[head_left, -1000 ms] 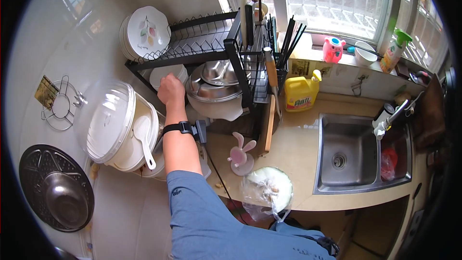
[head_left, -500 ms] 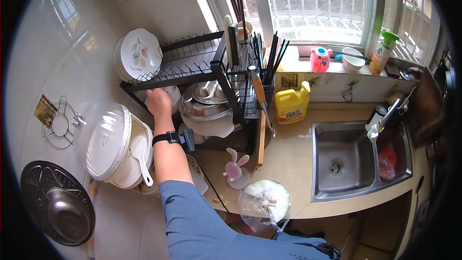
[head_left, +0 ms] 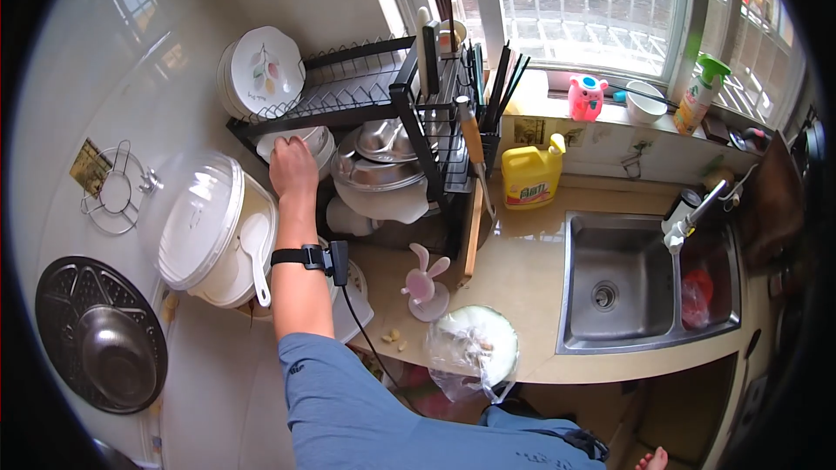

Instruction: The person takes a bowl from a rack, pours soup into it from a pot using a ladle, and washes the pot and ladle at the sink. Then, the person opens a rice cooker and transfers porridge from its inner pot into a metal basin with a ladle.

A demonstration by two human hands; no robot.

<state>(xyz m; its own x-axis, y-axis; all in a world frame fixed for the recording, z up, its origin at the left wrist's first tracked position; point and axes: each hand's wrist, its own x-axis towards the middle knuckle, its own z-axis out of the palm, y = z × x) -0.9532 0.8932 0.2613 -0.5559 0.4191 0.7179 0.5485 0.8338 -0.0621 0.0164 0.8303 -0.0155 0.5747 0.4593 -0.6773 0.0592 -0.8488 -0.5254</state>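
My left hand reaches to the lower level of the black dish rack, its fingers closed on the near rim of a white bowl. More white bowlware shows under that bowl. Right of the hand, a metal lid covers a white pot. Above, patterned plates stand at the rack's left end. My right hand just enters at the bottom edge, fingers partly visible and apart, with nothing seen in it.
A white tub with a clear lid and white spoon is beside my left forearm. On the counter are a pink rabbit figure, a plastic-wrapped cut melon and a yellow bottle. The sink is at right.
My left hand has stayed at the bowls, now closed at the near rim, with more of the bowl showing. My right hand has come into view at the bottom right.
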